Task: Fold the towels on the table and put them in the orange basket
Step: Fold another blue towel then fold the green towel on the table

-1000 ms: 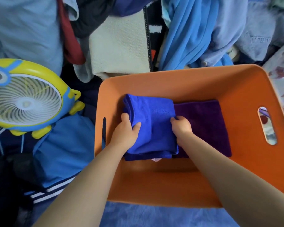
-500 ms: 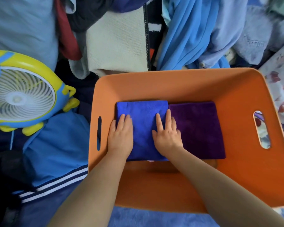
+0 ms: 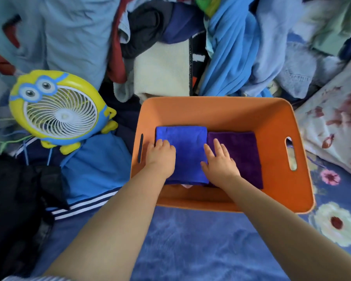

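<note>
Towels: two folded ones lie side by side on the floor of the orange basket [image 3: 276, 126], edges touching. Blue towel [image 3: 185, 147] on the left half, purple towel [image 3: 239, 151] to its right. A small pale scrap of fabric shows under the blue towel's near edge; cannot tell what it is.

Left hand [image 3: 160, 157]: lies on the left part of the blue towel, fingers bent at the knuckles, tips on the cloth; not clearly gripping it. Right hand [image 3: 219, 161]: flat, fingers straight and spread, resting across the seam where the two towels meet, holding nothing.

Basket stands on a blue floral cloth [image 3: 190, 240], handle slots cut in both side walls. Yellow-and-blue cartoon fan [image 3: 59, 112] well to the left of it, lying on a blue striped garment [image 3: 93, 171]. Heaped clothes [image 3: 231, 57] behind the basket; floral pillow [image 3: 336, 122] at right.
</note>
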Demonstrator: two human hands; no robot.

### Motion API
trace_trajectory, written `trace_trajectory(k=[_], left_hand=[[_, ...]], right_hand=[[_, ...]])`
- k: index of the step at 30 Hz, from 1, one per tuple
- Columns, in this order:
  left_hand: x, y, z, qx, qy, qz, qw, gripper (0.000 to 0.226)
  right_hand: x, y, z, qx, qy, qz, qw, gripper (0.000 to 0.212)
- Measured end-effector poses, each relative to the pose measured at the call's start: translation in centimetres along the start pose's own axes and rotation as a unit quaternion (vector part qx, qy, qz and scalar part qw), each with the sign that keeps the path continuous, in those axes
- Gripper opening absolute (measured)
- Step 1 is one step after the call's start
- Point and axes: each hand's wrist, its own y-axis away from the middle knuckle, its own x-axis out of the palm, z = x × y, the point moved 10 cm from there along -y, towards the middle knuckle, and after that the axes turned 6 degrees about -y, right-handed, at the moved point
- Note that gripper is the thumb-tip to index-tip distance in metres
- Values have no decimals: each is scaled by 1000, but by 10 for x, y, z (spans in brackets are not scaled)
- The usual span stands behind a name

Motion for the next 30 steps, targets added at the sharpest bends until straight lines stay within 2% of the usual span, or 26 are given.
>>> trace_trajectory(k=[5,11,17,20,24,30], left_hand=[[-45,68,-9,5,10,-24,1000,31],[-95,158,-18,-7,31,-62,998,27],[-146,245,-41,32,44,-106,993,25],[-179,290,-55,61,40,-138,988,30],[-220,366,-88,142,1,-198,970,34],[-250,501,-190,283,-57,-257,923,31]], right_hand=[[-36,68,6,-28,-14,-12,999,52],[-80,168,17,-84,-17,-93,992,47],[-127,268,21,-122,-28,-136,983,47],[-158,328,17,-96,-28,-178,979,46],[-182,434,8,-31,-41,-261,964,45],[-169,628,-42,108,-36,-377,919,43]])
